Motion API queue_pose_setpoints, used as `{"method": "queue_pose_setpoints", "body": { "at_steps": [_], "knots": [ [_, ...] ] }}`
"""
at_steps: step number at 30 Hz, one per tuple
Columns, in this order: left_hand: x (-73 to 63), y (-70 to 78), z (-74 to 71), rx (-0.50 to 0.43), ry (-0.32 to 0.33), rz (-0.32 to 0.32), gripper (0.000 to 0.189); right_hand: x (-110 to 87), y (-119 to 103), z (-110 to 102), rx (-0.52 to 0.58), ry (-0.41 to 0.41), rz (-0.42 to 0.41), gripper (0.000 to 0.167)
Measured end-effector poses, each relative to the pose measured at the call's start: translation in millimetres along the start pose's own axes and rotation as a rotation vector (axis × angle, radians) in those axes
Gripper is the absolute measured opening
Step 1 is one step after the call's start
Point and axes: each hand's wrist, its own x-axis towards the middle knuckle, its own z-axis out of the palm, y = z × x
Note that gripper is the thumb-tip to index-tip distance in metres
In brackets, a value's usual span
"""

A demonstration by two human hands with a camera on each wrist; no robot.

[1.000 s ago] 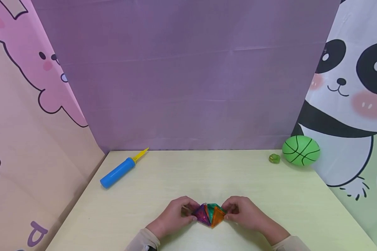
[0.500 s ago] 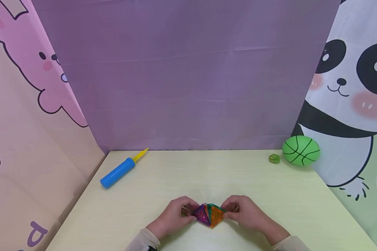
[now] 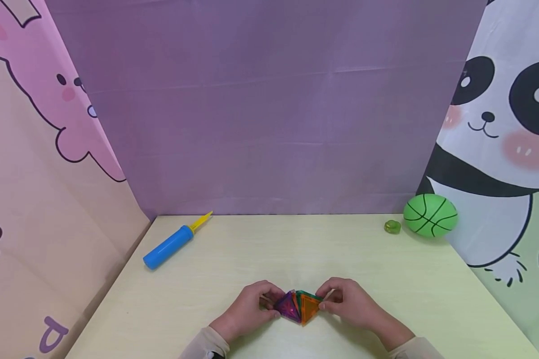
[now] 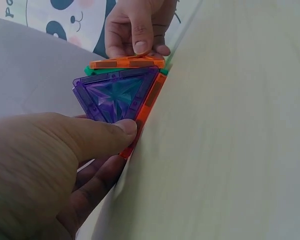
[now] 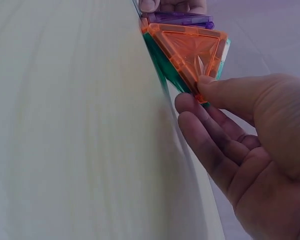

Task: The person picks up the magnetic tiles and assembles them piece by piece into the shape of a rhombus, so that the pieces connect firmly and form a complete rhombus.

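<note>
Translucent triangular magnetic tiles are joined edge to edge low over the near part of the table. A purple tile (image 4: 115, 97) is on the left of the cluster and an orange tile (image 5: 192, 47) on the right. Green tiles (image 5: 166, 67) show behind and under the orange one. My left hand (image 3: 253, 306) pinches the cluster's left corner, its thumb on the purple tile. At the right corner my right hand (image 3: 348, 304) pinches the orange and green tiles, thumb in front and fingers behind.
A blue pump (image 3: 168, 248) with a yellow nozzle lies at the table's back left. At the back right sit a green ball (image 3: 430, 215) with black lines and a small green object (image 3: 393, 227). A purple cloth (image 3: 269, 109) hangs behind the table (image 3: 233, 254).
The orange tile has swung inward toward the purple one, covering more of the green behind it. My right hand has shifted slightly up and left; the left hand stays put.
</note>
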Motion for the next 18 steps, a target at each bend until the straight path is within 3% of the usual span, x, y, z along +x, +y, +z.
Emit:
{"method": "queue_pose_setpoints", "body": {
  "at_steps": [11,18],
  "knots": [
    [1.1,-2.2,2.3,0.004,0.056,-0.002,0.037,0.9,-1.1,0.2,-0.015,0.049,-0.018,0.018],
    [2.2,-4.0,2.5,-0.017,0.092,-0.006,0.036,0.0,-4.9,0.5,0.041,0.081,-0.038,0.018]
  ]
}}
